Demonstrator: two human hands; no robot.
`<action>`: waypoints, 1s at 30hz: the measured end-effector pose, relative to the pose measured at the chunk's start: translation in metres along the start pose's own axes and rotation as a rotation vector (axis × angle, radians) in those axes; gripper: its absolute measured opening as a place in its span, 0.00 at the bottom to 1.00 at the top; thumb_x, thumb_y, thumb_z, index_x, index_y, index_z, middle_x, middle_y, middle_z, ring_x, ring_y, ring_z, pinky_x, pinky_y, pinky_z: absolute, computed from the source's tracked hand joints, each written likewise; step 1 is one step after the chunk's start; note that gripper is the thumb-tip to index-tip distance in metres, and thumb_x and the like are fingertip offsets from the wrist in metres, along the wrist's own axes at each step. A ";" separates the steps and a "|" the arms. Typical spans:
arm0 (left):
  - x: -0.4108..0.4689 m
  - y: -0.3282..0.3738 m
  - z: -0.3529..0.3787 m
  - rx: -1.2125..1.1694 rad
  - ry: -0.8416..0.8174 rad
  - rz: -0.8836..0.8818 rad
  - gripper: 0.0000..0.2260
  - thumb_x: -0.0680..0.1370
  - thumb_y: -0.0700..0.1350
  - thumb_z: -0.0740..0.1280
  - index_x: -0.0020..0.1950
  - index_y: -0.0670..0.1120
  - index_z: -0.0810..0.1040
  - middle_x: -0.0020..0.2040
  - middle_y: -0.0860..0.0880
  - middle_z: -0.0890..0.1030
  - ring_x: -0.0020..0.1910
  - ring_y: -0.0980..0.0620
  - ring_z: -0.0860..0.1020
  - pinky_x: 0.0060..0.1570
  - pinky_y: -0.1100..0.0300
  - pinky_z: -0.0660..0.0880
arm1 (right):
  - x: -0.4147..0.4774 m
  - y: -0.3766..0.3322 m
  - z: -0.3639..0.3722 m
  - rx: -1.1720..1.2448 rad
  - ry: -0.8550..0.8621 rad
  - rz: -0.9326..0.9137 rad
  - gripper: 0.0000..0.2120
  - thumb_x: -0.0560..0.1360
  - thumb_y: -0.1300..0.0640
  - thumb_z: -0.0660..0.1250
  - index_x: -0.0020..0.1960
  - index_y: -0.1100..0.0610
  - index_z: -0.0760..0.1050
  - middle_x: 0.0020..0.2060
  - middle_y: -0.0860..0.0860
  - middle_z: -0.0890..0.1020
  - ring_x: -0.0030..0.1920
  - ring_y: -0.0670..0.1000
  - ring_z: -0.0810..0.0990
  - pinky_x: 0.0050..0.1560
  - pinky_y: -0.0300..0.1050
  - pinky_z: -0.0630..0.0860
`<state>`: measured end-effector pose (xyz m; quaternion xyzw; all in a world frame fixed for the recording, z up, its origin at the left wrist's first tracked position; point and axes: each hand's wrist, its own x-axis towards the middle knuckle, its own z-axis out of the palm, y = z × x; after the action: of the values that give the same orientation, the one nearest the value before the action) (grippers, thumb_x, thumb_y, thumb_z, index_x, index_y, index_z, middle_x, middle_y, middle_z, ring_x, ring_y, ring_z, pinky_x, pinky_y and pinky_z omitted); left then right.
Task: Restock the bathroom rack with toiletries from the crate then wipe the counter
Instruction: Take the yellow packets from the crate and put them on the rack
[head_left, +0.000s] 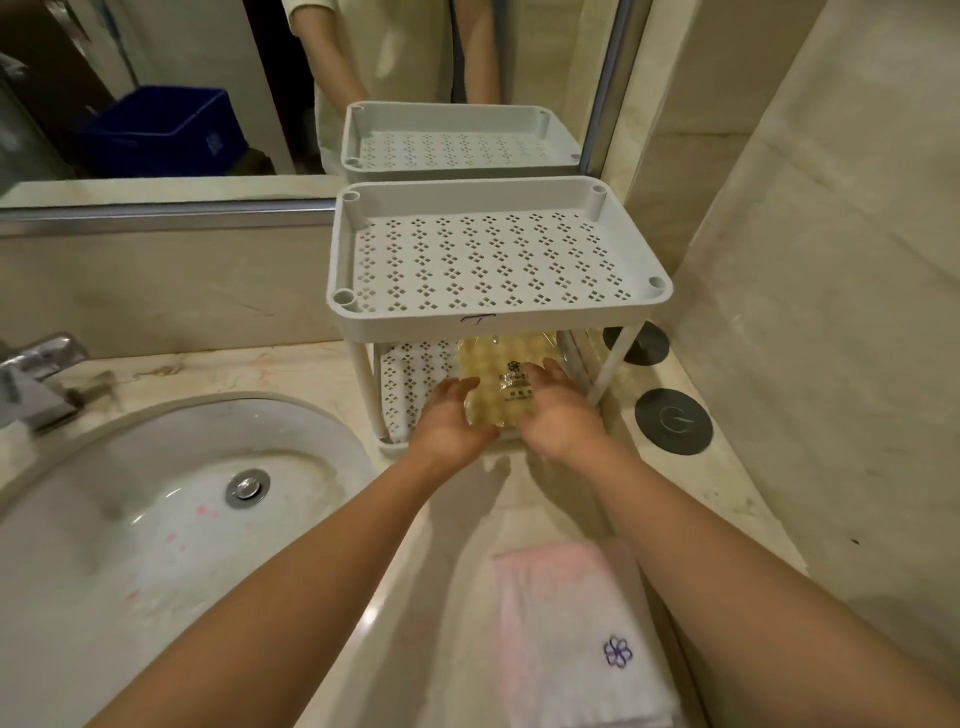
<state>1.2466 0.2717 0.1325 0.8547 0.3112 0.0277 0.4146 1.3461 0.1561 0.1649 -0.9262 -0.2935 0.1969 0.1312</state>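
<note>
Centre frame: the left hand (447, 421) and right hand (558, 415) clasp a crinkly clear packet (501, 379) (yellowish, bumpy contents) by its side edges, over the right half of the lower tier of the perforated white plastic rack (498, 312) on the marble table (457, 519); bare shelf (415, 379) shows to the packet's left.

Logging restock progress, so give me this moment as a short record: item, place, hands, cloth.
item: clear plastic packet of yellowish toiletries
place: lower tier of the white perforated plastic two-tier rack
left hand: holds the packet's left edge
right hand: holds its right side
cloth: folded pink-white towel, on beige stone counter, untouched
</note>
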 end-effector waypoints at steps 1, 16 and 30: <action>-0.013 0.002 -0.005 -0.036 0.007 0.014 0.32 0.72 0.49 0.72 0.74 0.54 0.65 0.76 0.48 0.60 0.74 0.48 0.61 0.69 0.58 0.61 | -0.013 -0.003 -0.001 0.028 0.015 -0.001 0.35 0.78 0.55 0.64 0.79 0.49 0.51 0.80 0.51 0.49 0.78 0.55 0.52 0.75 0.54 0.56; -0.186 -0.036 -0.079 -0.328 0.121 0.019 0.29 0.72 0.48 0.74 0.71 0.52 0.69 0.69 0.52 0.70 0.60 0.56 0.73 0.54 0.61 0.71 | -0.184 -0.061 0.020 0.259 0.163 -0.127 0.30 0.77 0.56 0.63 0.77 0.50 0.58 0.77 0.49 0.57 0.74 0.54 0.62 0.68 0.51 0.68; -0.292 -0.122 -0.146 -0.371 0.355 -0.104 0.23 0.72 0.48 0.74 0.65 0.56 0.72 0.63 0.57 0.73 0.57 0.57 0.75 0.49 0.63 0.72 | -0.236 -0.167 0.082 0.324 0.031 -0.393 0.29 0.75 0.54 0.63 0.75 0.47 0.60 0.74 0.45 0.62 0.70 0.49 0.65 0.60 0.43 0.68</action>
<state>0.9049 0.2667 0.2014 0.7286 0.4122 0.2127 0.5040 1.0510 0.1590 0.2201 -0.8211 -0.4304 0.1980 0.3182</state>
